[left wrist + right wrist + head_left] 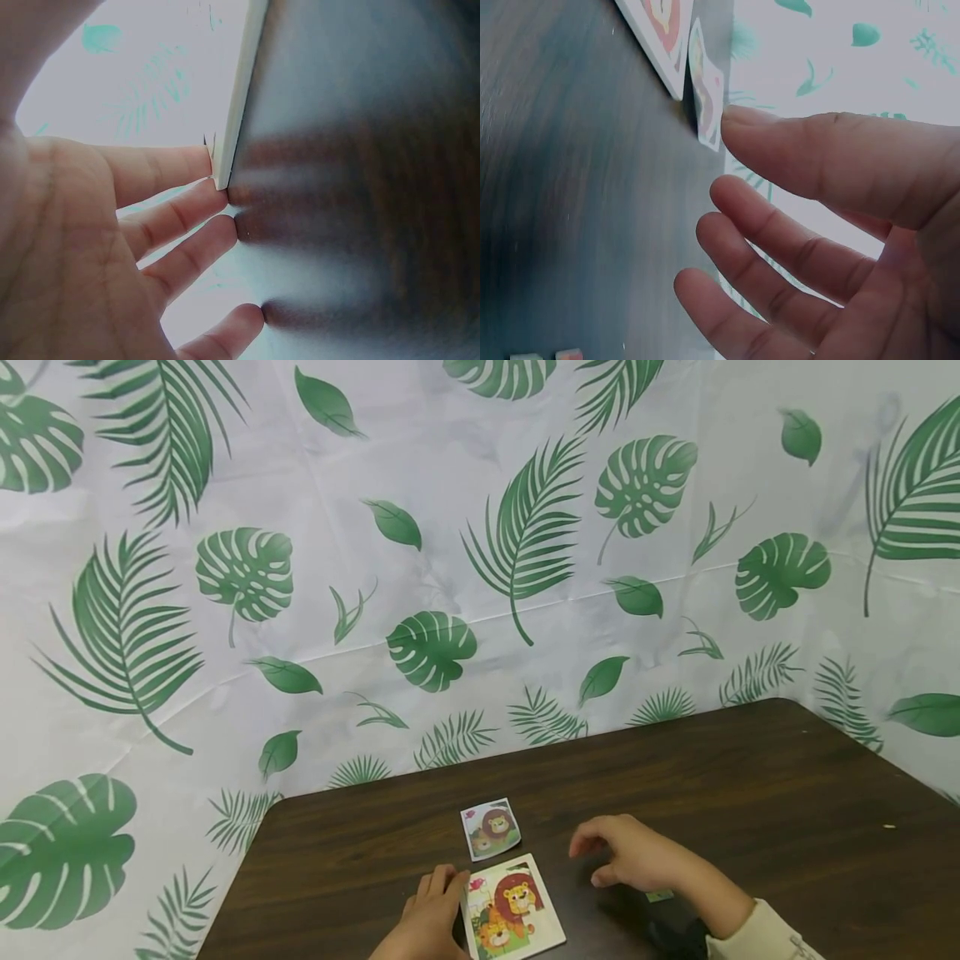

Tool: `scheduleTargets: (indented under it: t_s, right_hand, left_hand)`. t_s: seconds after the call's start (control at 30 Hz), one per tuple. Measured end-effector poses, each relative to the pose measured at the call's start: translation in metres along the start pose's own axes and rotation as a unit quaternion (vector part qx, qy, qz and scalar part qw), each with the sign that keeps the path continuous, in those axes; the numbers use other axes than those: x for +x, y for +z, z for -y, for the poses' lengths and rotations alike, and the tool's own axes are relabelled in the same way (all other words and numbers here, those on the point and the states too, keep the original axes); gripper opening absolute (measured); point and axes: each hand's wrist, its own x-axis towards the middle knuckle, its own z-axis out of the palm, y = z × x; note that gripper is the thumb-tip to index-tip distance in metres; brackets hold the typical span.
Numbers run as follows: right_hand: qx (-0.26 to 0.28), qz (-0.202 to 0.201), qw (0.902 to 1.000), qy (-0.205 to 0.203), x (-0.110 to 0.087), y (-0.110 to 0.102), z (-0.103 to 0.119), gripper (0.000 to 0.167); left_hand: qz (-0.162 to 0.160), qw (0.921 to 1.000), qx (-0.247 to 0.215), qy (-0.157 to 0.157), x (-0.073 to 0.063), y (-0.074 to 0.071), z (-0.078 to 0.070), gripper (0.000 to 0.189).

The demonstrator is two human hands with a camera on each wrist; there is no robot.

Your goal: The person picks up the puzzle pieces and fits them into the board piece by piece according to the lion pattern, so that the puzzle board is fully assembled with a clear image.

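A square jigsaw puzzle board (pixel 517 902) with a lion picture lies on the table in the head view; its lower right part shows bare pale wood. My left hand (pixel 429 917) rests at the board's left side. In the left wrist view its fingers (pixel 187 210) are fairly straight, the index finger touching the board's corner and the others reaching down to the tabletop. Right of the board, my right hand (pixel 637 853) hovers above the table, fingers loosely bent and nothing between them. A small green puzzle piece (pixel 660 896) shows beneath the right wrist.
Just behind the board lies a slightly curled picture card (pixel 491 829) with the same lion. Two small pieces, one pale (pixel 526 357) and one reddish (pixel 568 355), peek in at the right wrist view's bottom edge. A leaf-patterned cloth (pixel 345 560) hangs behind the dark wooden table (pixel 720 777).
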Motion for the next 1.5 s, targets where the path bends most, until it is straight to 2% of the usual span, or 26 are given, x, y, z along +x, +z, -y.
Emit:
scheduleTargets:
  t_s: [0.43, 0.67, 1.07, 1.23, 1.5]
  right_hand:
    - [-0.030, -0.015, 0.9990, 0.028, -0.016, -0.011, -0.015, 0.033]
    - [-0.018, -0.014, 0.9986, 0.047, -0.027, -0.016, -0.023, 0.034]
    - [-0.034, -0.019, 0.9977, 0.055, -0.037, -0.020, -0.037, 0.032]
    - [-0.030, -0.018, 0.9976, 0.059, -0.039, -0.019, -0.040, 0.032]
    - [-0.006, -0.017, 0.9952, 0.096, -0.041, -0.016, -0.045, 0.038]
  left_hand:
    - [0.006, 0.9998, -0.018, -0.009, 0.002, 0.000, -0.001, 0.100]
    - [-0.001, 1.0000, -0.008, -0.003, 0.002, 0.001, -0.001, 0.100]
    - [0.009, 0.9998, -0.016, -0.010, 0.002, 0.000, 0.000, 0.099]
    - [0.008, 0.9998, -0.017, -0.011, 0.002, 0.001, 0.000, 0.099]
    - [0.007, 0.9997, -0.017, -0.013, 0.001, 0.000, 0.000, 0.099]
